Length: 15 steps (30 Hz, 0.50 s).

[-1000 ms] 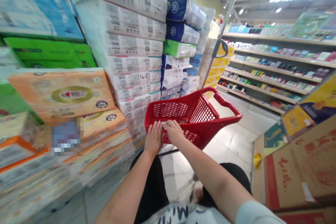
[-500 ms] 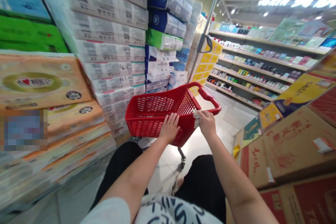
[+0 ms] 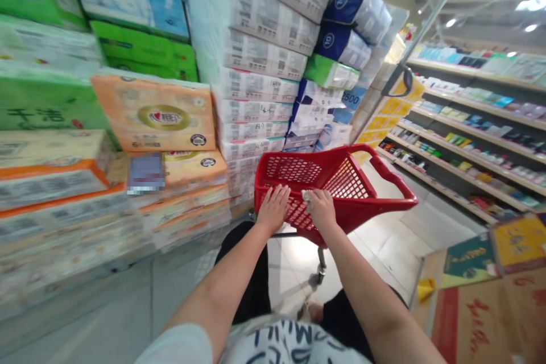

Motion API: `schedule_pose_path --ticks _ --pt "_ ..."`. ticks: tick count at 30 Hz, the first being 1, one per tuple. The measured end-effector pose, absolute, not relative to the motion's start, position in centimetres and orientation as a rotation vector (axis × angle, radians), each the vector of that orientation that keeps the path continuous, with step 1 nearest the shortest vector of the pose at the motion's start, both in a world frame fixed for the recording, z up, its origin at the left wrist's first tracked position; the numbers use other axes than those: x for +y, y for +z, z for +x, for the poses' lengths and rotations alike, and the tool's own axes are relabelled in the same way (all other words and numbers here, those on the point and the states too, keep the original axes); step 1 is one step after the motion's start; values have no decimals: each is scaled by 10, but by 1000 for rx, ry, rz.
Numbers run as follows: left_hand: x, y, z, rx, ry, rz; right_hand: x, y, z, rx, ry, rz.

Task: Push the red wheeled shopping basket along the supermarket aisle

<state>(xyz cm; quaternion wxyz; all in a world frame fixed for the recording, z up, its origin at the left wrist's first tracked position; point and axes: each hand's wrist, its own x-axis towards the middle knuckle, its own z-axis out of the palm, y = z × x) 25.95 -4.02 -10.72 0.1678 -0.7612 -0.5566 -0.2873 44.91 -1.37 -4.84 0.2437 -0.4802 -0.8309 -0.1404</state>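
Note:
A red shopping cart [image 3: 354, 216] with perforated basket walls stands in front of me, its handle toward the right. My left hand [image 3: 274, 209] lies with fingers stretched on the near rim of the basket, toward its left end. Just right of it, my right hand [image 3: 321, 207] is closed round a crumpled white cloth [image 3: 306, 198] at the same rim. The cloth is small and mostly covered by the fingers. The basket's inside, where it shows, is red mesh.
Stacked tissue packs [image 3: 170, 119] fill the left, with tall plastic-wrapped stacks [image 3: 264, 57] behind the cart. Shelves of small goods [image 3: 478, 119] line the back right. Cardboard boxes [image 3: 482, 313] stand at the lower right. A metal pole [image 3: 439, 5] rises behind the cart handle.
The view has turned left, so the cart and shelves sit further right. My right hand with the cloth has moved left along the rim, closer to my left hand.

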Motion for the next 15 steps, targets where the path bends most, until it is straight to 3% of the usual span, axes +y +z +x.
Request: schedule_pose_path --ticks 8,15 --pt "-51 -107 210 -1700 -810 -2070 -7 -54 359 -2472 -325 -1196" --pt "-45 -99 241 -1690 -758 -2103 -18 -49 395 -2451 -346 -1226"
